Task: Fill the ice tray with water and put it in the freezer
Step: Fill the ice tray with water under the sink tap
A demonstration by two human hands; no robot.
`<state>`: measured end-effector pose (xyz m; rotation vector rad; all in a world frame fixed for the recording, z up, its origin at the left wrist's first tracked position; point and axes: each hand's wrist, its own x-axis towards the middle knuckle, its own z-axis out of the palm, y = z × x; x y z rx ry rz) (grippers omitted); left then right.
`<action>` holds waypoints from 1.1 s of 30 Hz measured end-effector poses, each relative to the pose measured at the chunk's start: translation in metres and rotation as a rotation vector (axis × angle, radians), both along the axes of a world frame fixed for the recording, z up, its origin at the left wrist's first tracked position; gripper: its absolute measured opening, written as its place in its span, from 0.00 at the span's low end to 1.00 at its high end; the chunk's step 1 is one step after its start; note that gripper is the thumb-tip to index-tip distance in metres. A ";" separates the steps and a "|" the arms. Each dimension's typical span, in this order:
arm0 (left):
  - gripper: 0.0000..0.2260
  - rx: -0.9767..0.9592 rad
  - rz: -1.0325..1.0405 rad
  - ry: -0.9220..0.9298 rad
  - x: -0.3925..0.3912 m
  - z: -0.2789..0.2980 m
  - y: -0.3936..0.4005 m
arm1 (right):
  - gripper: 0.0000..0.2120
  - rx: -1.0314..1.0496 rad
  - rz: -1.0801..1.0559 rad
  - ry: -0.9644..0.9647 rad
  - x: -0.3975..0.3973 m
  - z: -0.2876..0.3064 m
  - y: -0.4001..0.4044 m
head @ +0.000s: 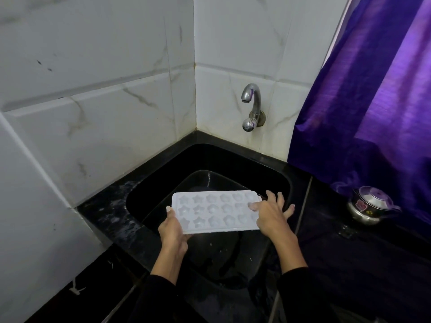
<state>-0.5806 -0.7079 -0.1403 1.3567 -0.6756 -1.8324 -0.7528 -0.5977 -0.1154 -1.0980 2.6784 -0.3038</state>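
White plastic tray (215, 209) held level over the black sink (210, 159), in front of and below the tap (250, 106). Left hand (173, 227) grips the tray's near-left corner, thumb on top. Right hand (271, 215) lies on the tray's right end, fingers (279, 199) spread and mostly straight. No water runs from the tap. Risk now: one-corner grip plus a loose right hand, so a tilt would likely spill whatever sits in the star cups; I can't tell if they hold water. Droplets cling to the tray's near edge. Right of the sink, a lidded steel pot (369, 205) stands on the worktop (349, 252); contents hidden.
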 end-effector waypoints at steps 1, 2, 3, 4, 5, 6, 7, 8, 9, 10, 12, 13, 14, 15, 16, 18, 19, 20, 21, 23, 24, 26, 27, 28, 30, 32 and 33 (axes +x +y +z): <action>0.16 0.000 0.001 0.000 0.000 0.000 0.000 | 0.33 0.006 0.009 0.001 0.001 0.000 0.000; 0.16 -0.001 0.005 -0.001 0.000 0.000 0.000 | 0.33 0.014 0.013 0.007 0.002 0.000 0.000; 0.16 -0.002 0.006 -0.004 0.000 0.001 0.000 | 0.32 0.022 0.011 0.011 0.002 0.001 0.001; 0.16 -0.003 0.006 -0.007 0.000 0.001 0.000 | 0.31 0.030 0.005 0.010 0.002 0.002 0.002; 0.16 -0.002 0.004 -0.010 0.001 0.001 0.000 | 0.31 0.036 -0.003 0.006 0.001 0.003 0.003; 0.16 -0.002 0.001 -0.011 0.001 0.000 0.000 | 0.32 0.042 -0.011 0.004 0.001 0.005 0.003; 0.16 -0.001 -0.001 -0.010 0.001 0.000 0.000 | 0.33 0.049 -0.018 0.004 0.000 0.007 0.003; 0.16 -0.001 0.000 -0.009 0.000 0.000 0.000 | 0.34 0.057 -0.023 0.004 0.000 0.009 0.002; 0.16 -0.003 0.000 -0.009 -0.001 0.000 0.000 | 0.34 0.061 -0.025 0.001 0.000 0.010 0.001; 0.16 -0.007 0.001 -0.009 -0.001 0.001 0.000 | 0.34 0.058 -0.024 0.000 0.001 0.011 0.000; 0.15 -0.014 0.007 -0.009 -0.002 0.002 -0.001 | 0.33 0.046 -0.010 0.004 0.002 0.009 -0.001; 0.15 -0.013 0.010 -0.008 -0.002 0.002 -0.001 | 0.32 0.037 -0.003 0.008 0.002 0.008 -0.001; 0.15 -0.010 0.013 -0.007 -0.003 0.002 -0.001 | 0.30 0.026 0.001 0.007 0.003 0.006 -0.001; 0.15 -0.007 0.015 -0.006 -0.003 0.002 -0.001 | 0.27 0.020 0.000 0.002 0.003 0.006 0.000; 0.15 -0.003 0.015 -0.005 -0.003 0.002 -0.001 | 0.24 0.021 -0.005 -0.005 0.004 0.006 0.000; 0.16 0.000 0.011 -0.005 -0.004 0.002 -0.001 | 0.24 0.035 -0.017 -0.004 0.003 0.008 0.001; 0.16 0.001 0.007 -0.004 -0.004 0.001 -0.001 | 0.25 0.046 -0.022 0.005 0.002 0.009 0.001; 0.16 0.002 0.003 -0.004 -0.005 0.001 -0.001 | 0.28 0.056 -0.027 0.012 0.001 0.009 0.000; 0.16 0.003 0.001 -0.004 -0.005 0.000 -0.001 | 0.29 0.065 -0.032 0.015 0.000 0.009 0.000; 0.16 0.005 0.002 -0.001 -0.006 -0.001 -0.001 | 0.28 0.066 -0.030 0.016 0.000 0.009 -0.002; 0.16 0.005 0.005 0.001 -0.006 -0.001 -0.001 | 0.26 0.061 -0.025 0.017 0.001 0.008 -0.003; 0.16 0.006 0.007 0.001 -0.007 -0.002 -0.002 | 0.20 0.060 -0.031 0.008 0.004 0.006 -0.004; 0.16 0.007 0.006 0.001 -0.007 -0.003 -0.002 | 0.19 0.060 -0.041 0.006 0.004 0.006 -0.004; 0.16 0.007 0.006 0.002 -0.007 -0.003 -0.002 | 0.19 0.059 -0.051 0.006 0.004 0.004 -0.004; 0.16 0.008 0.009 0.001 -0.007 -0.004 -0.002 | 0.17 0.052 -0.064 0.005 0.002 0.003 -0.006; 0.16 0.007 0.016 0.000 -0.006 -0.004 -0.002 | 0.16 0.052 -0.053 0.011 0.000 0.001 -0.008; 0.16 0.007 0.019 0.001 -0.006 -0.004 -0.003 | 0.17 0.051 -0.040 0.016 0.000 -0.001 -0.009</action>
